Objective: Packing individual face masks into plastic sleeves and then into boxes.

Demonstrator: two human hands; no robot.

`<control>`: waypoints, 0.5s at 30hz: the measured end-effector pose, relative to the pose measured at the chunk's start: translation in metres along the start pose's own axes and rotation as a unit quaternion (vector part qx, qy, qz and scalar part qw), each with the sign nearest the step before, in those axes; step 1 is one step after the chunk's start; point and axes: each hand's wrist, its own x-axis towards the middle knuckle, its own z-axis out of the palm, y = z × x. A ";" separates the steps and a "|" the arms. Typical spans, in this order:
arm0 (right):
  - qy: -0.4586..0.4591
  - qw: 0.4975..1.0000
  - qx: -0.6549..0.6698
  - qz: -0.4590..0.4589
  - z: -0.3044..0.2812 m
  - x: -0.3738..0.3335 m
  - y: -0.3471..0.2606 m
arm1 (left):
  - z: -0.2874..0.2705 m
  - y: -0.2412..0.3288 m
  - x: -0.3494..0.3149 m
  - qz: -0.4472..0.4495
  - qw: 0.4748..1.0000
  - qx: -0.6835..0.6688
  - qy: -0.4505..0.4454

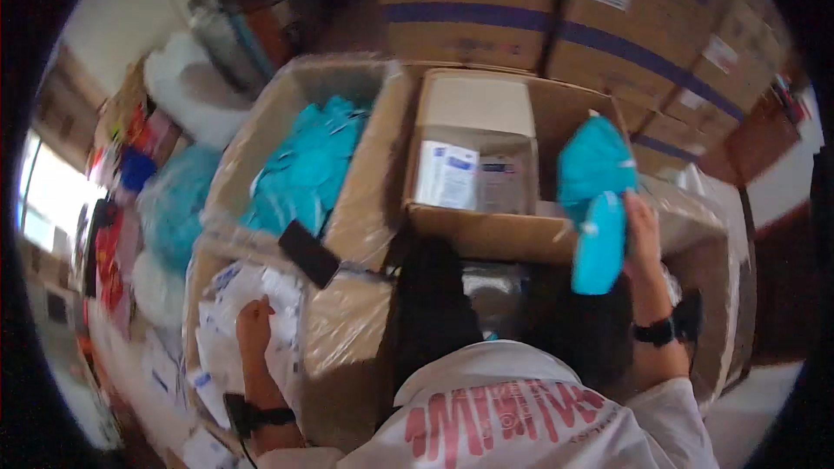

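At the right, my right hand (643, 234) is closed on teal face masks (598, 165), one folded flat and hanging lower than the rest. They hang over the right part of an open cardboard box (495, 227). My left hand (254, 323) is above a bin of white paper packets (221, 365), its fingers curled in. Whether a packet is between those fingertips is too small to make out. More teal masks (308, 161) lie heaped in the plastic-lined carton (365, 178) at the far left.
A dark phone (309, 254) rests on the left carton's edge. Inside the middle box stands a white inner carton (479, 104) with printed packets (448, 175). Large sealed cartons (469, 35) are stacked behind. Plastic bags (178, 195) crowd the left side; another open box (695, 295) is at my right.
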 end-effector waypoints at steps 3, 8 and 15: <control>-0.085 0.996 -0.013 -0.003 0.015 -0.016 0.004 | 0.022 0.071 0.003 0.304 0.943 -0.135 -0.001; -0.189 0.980 -0.053 0.040 0.044 -0.043 -0.001 | 0.083 0.275 -0.093 0.349 0.611 -0.542 -0.459; 0.112 0.989 0.089 0.024 -0.020 -0.030 0.046 | 0.120 0.313 -0.108 0.173 0.758 -0.542 -0.320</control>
